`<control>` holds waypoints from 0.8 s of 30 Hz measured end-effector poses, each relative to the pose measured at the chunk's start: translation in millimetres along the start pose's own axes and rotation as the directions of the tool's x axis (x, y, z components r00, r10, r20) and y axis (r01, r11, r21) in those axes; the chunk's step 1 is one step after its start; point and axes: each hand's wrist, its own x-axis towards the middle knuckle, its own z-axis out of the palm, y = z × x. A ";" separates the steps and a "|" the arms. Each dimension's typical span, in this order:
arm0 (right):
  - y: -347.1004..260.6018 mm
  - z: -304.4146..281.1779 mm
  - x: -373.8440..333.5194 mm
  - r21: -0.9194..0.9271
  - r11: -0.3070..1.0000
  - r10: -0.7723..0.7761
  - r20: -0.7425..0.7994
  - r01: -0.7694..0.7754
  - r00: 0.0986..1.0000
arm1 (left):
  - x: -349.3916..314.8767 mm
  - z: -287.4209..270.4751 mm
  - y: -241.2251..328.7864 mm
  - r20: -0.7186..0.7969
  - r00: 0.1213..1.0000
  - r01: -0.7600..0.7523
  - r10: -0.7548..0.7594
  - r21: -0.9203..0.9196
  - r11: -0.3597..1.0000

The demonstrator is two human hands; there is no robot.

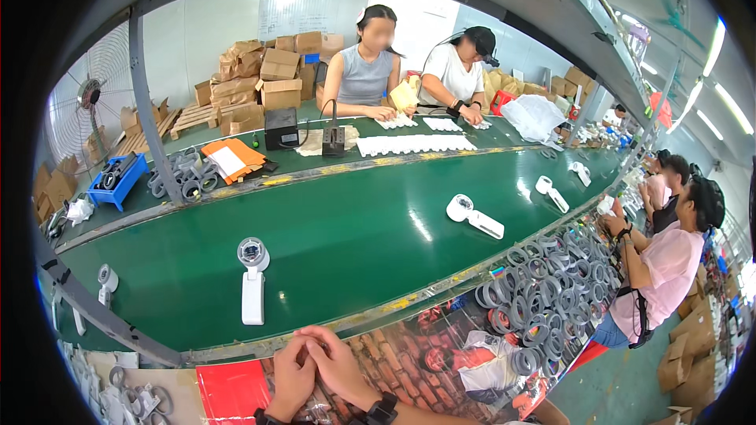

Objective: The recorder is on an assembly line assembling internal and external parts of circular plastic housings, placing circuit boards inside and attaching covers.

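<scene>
My left hand [292,376] and my right hand [340,368] rest together at the near edge of the green conveyor belt [346,252]. Their fingers are folded inward and touch one another, the right hand lying partly over the left. No object shows in either hand. Just beyond them, on the belt, lies a white handheld fan [253,291] with a round grey-and-dark head. Similar white fans [475,217] lie farther right along the belt, and another fan [107,283] is at the left.
Grey rings [543,291] are heaped on the right of my bench, and a red sheet [232,390] lies left of my hands. Metal posts [153,110] frame the belt. Across it, two people handle white parts [413,144]; another person [661,260] stands at right.
</scene>
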 end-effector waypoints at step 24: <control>6.5 0.2 -0.2 0.019 0.999 -0.038 -0.020 0.038 0.999 | -3.3 0.0 -6.4 -0.032 0.999 0.038 -0.041 -0.086 0.996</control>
